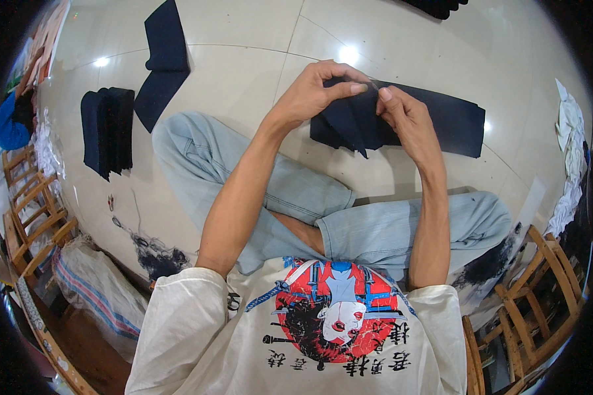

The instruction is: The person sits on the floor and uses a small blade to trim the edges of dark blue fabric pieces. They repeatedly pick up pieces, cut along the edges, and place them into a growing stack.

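Note:
I sit cross-legged on a pale tiled floor. My left hand (316, 92) and my right hand (402, 115) are raised in front of me, fingertips meeting on the upper edge of a dark navy fabric piece (349, 122). Both hands pinch that cloth, and a fine thread or needle seems to sit between the fingertips, too small to tell. The cloth hangs down from my fingers over a longer navy strip (451, 118) lying flat on the floor beyond my knees.
A folded stack of navy fabric (109, 128) lies at the left, another navy piece (165, 59) beyond it. Wooden chairs (33, 210) stand at left and at right (540, 296). White cloth (570, 158) is heaped at the right edge. Dark thread scraps (155, 253) lie by my left knee.

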{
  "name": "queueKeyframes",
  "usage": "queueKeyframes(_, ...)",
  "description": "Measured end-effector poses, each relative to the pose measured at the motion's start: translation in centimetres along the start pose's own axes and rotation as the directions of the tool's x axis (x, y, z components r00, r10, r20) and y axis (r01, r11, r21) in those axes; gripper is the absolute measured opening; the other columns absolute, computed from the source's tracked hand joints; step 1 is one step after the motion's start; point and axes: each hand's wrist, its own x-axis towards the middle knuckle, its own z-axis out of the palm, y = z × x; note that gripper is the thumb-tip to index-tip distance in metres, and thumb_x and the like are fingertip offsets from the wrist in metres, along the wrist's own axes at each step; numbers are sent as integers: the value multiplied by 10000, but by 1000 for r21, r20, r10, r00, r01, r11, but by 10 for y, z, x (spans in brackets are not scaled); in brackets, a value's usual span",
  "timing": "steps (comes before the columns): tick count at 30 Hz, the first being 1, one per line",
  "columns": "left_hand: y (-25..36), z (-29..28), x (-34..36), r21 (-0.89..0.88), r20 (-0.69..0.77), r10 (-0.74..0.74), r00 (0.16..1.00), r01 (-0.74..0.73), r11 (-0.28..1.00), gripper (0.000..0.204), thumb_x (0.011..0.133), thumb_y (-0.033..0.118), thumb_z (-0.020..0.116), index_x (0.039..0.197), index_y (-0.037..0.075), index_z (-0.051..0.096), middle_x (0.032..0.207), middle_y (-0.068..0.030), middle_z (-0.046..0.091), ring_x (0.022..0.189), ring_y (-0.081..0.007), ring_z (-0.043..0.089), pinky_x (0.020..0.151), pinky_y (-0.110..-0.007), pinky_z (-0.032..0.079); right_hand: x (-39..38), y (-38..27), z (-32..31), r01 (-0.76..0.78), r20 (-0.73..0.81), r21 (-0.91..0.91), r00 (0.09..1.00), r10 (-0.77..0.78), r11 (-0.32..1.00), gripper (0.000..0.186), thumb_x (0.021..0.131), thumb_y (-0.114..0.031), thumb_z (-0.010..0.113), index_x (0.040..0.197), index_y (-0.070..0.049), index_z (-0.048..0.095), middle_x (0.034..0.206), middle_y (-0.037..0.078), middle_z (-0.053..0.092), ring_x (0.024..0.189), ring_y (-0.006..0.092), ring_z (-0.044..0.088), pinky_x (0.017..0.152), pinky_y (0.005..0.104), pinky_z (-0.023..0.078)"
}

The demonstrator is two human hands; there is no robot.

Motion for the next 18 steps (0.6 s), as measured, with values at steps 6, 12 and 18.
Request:
queueKeyframes(6,1,0,0,24,0,10,1000,-10,1000,258,920,257,749,1093,69,783,1049,-70,742,1006,-185,670,942,-327,506,1,-1,3,-21,-16,-32,1000,20,999,572,1035,-534,533,786,-25,609,646,17,500,622,122,432,597,295,362)
queueKeyframes(12,1,0,0,38,-4,20,1000,-20,999,258,917,266,751,1091,77,788,1053,-69,743,1028,-197,667,971,-354,493,2,1,5,17,-35,-36,999,-19,999,555,1036,-519,537,802,-24,625,665,29,539,623,131,452,595,305,373)
queueKeyframes(18,1,0,0,37,3,21,1000,-21,999,248,919,257,747,1087,78,789,1046,-68,742,1014,-197,670,963,-349,498,3,2,6,11,-48,-63,999,-14,998,551,1038,-506,539,799,-19,631,664,36,550,607,137,459,583,314,374)
